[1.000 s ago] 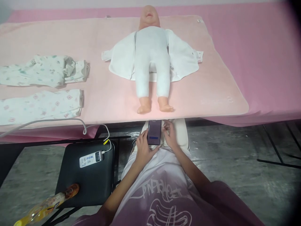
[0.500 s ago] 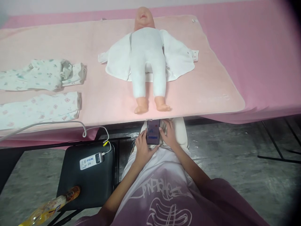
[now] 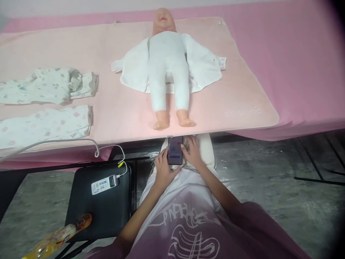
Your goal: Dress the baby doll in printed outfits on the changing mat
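Observation:
A phone [image 3: 175,150] lies face up on my lap at the table's edge, its screen dimly lit. My left hand [image 3: 165,167] rests along its left side, fingers stretched and the thumb apart below the phone's lower edge. On the other side is my right hand [image 3: 192,153], spread flat on the lap with its thumb touching the phone's right edge. Beyond them a baby doll [image 3: 168,54] lies on its back, its feet toward me. Under the doll a white baby shirt [image 3: 206,68] is spread open, sleeves out to both sides.
Two patterned baby garments [image 3: 48,86] lie left on the pink mat [image 3: 242,97]. A cable [image 3: 67,140] crosses the table edge to a white power bank [image 3: 104,185] on a black stool [image 3: 107,219]. A drink bottle [image 3: 54,241] is at the lower left.
The view has shifted very slightly. Both hands stay beside the phone, and the right thumb has moved slightly at its edge. The doll and clothes stay as they were.

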Tool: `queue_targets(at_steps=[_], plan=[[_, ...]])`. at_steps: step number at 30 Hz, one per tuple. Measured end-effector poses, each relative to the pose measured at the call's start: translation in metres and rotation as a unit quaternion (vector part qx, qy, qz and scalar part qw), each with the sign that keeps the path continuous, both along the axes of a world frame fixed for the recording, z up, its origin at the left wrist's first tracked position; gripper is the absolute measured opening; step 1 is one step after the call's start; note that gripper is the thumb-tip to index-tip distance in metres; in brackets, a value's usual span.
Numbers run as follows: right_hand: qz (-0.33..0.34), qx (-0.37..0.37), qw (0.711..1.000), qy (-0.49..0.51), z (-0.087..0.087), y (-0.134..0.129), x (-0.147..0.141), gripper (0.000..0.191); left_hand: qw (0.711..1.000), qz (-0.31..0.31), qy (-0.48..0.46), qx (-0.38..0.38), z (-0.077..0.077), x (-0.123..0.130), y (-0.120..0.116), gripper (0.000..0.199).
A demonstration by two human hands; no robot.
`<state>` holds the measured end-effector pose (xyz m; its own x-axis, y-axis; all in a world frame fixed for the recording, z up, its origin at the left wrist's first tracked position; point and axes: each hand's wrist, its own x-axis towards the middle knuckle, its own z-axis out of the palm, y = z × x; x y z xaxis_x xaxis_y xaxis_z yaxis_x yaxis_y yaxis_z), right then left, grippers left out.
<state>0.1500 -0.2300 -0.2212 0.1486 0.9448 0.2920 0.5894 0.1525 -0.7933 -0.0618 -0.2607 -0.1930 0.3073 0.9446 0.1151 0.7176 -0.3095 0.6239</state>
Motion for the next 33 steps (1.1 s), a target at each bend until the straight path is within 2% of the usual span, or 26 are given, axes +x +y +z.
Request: queue_targets(at_steps=[12,17,22,28,33], plan=[[0.015,0.01,1.0,-0.003,-0.008,0.01,0.003,0.048,1.0,0.002,-0.013,-0.016,-0.001,-0.001,0.0,0.113],[-0.018,-0.007,1.0,0.02,-0.008,0.016,-0.003,0.044,1.0,-0.003,-0.013,-0.006,-0.001,-0.001,0.001,0.114],[-0.042,0.008,0.998,0.04,-0.007,0.019,-0.007,0.043,1.0,-0.002,-0.013,-0.002,-0.003,-0.002,0.001,0.115],[-0.033,0.01,0.999,0.033,-0.005,0.015,-0.007,0.041,1.0,0.0,-0.013,-0.003,-0.003,-0.002,0.0,0.115],[-0.002,-0.008,1.0,-0.002,0.004,0.014,-0.006,0.045,1.0,0.0,-0.01,-0.007,-0.002,-0.002,0.001,0.116]])
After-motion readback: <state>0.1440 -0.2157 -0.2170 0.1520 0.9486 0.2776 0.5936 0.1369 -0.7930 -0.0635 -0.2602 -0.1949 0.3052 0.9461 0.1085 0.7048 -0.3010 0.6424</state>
